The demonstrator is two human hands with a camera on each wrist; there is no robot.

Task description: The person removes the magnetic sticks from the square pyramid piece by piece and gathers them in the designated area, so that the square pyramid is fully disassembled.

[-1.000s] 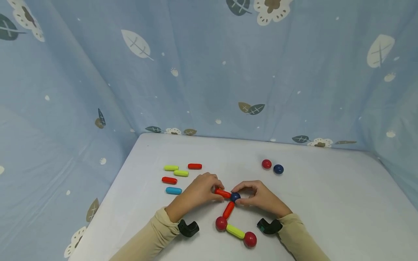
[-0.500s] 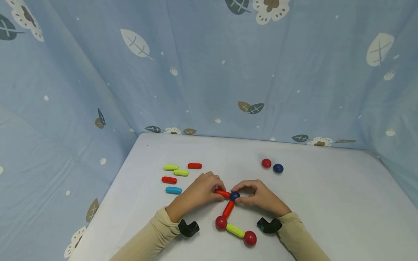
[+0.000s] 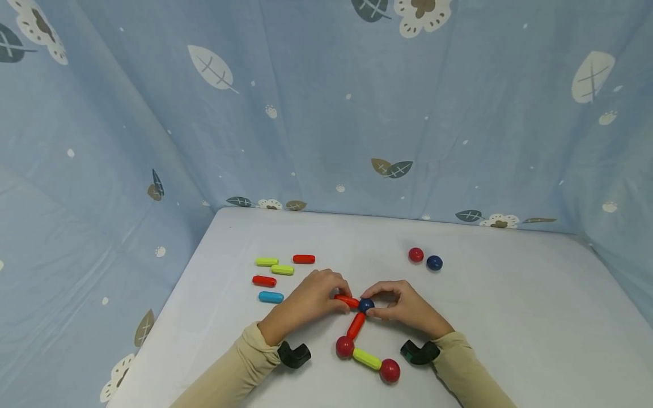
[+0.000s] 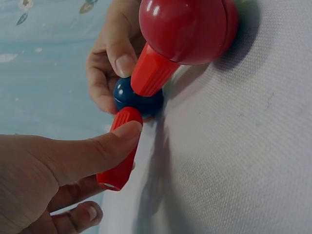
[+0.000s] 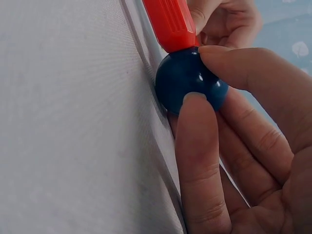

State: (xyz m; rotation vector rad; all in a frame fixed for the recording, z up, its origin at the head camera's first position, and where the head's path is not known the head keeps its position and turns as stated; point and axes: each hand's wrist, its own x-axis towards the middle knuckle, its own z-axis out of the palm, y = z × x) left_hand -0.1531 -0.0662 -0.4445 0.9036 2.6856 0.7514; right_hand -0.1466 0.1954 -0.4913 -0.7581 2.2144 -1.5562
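Observation:
My left hand pinches a red rod between thumb and fingers. One end of this rod meets a dark blue ball, which my right hand holds between thumb and fingertips. A second red rod runs from the blue ball toward the near side and joins a red ball. From there a yellow-green rod leads to another red ball. The chain lies on the white table between both forearms. In the right wrist view, fingers partly cover the blue ball.
Loose rods lie left of the hands: two yellow-green rods, two red rods and a blue rod. Farther back on the right sit a loose red ball and a blue ball. A patterned blue curtain borders the table.
Both hands keep their holds on the red rod and the blue ball. The joined chain has shifted very slightly away from the near edge.

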